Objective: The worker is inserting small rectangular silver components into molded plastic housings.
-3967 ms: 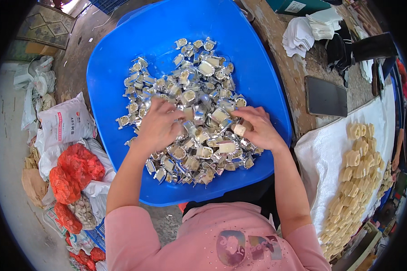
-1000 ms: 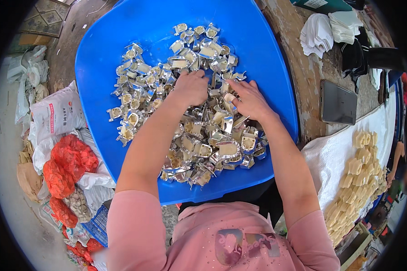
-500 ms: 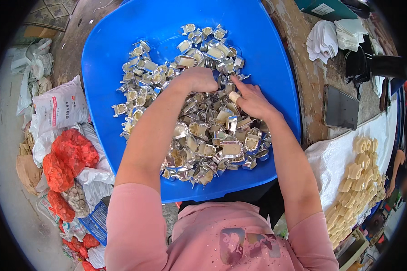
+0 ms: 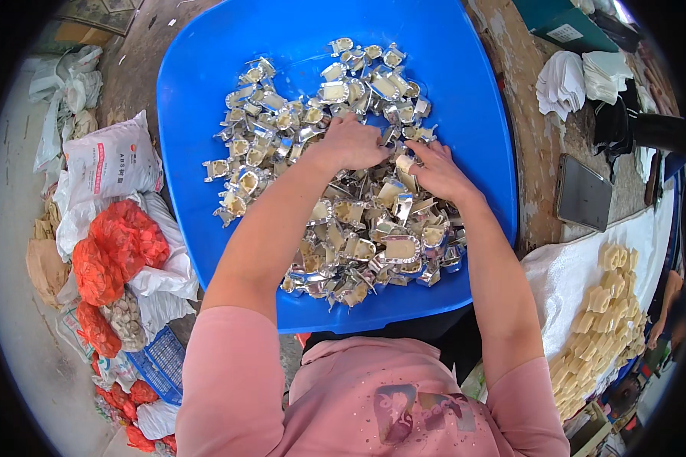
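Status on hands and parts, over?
Left hand and right hand at silvery parts, grips unclear. Parts heaped in blue tub. Hands hide some beneath.

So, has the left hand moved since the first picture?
Yes: judged against the blue tub, the left hand has shifted rightward and away from the tub's near edge.

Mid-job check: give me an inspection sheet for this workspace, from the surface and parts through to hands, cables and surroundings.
Surface: blue tub, upper side open, holding the pile.
Job's things: silvery pieces with cream insides, heaped loosely at mixed angles.
Clutter: dark phone on the worn bench at right; red bags, white sack and blue crate at left.
Hands: left hand and right hand at the pile; grip unclear.
Cables: nothing clearly seen.
Surroundings: cream pieces on a white sheet; another person's forearm at far right.
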### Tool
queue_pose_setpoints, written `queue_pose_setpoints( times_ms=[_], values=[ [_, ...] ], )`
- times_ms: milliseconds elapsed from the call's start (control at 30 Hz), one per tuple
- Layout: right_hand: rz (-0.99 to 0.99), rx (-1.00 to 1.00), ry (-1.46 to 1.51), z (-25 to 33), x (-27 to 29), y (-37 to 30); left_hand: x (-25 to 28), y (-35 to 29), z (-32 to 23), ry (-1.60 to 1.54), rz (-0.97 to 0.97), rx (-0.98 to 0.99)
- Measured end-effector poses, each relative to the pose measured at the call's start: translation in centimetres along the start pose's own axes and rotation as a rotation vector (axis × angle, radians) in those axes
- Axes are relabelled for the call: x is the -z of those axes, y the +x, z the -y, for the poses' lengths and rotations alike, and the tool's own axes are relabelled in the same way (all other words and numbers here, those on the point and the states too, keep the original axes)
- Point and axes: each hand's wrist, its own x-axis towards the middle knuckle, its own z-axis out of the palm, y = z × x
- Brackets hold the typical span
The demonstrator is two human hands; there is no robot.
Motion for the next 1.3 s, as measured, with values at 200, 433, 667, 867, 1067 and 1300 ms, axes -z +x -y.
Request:
queue_pose_setpoints(
  times_ms=[200, 433, 667, 867, 1067, 1300],
  values=[
    [0.032, 0.015, 0.109, -0.7, -0.1, 0.2, 0.3, 1.0, 1.2, -0.059, 0.038, -0.088],
    [0.096, -0.035, 0.189, -0.6, 0.6, 0.1, 0.7, -0.1, 3.2, -0.405, 0.029, -0.098],
    [0.086, 0.002, 0.363, -2.0, -0.5, 0.7, 0.1, 0.5, 2.4, -0.205, 0.165, -0.016],
    [0.099, 0.023, 0.375, -1.7, -0.4, 0.2, 1.2, 0.4, 2.4, -0.359, 0.206, 0.007],
    [0.238, 0.072, 0.697, -1.8, 0.7, -0.3, 2.3, -2.5, 4.7, -0.699, 0.239, -0.153],
    [0.129, 0.144, 0.564, 1.5, 0.9, -2.1, 4.5, -8.1, 5.6, -0.793, 0.165, -0.100]
  ],
)
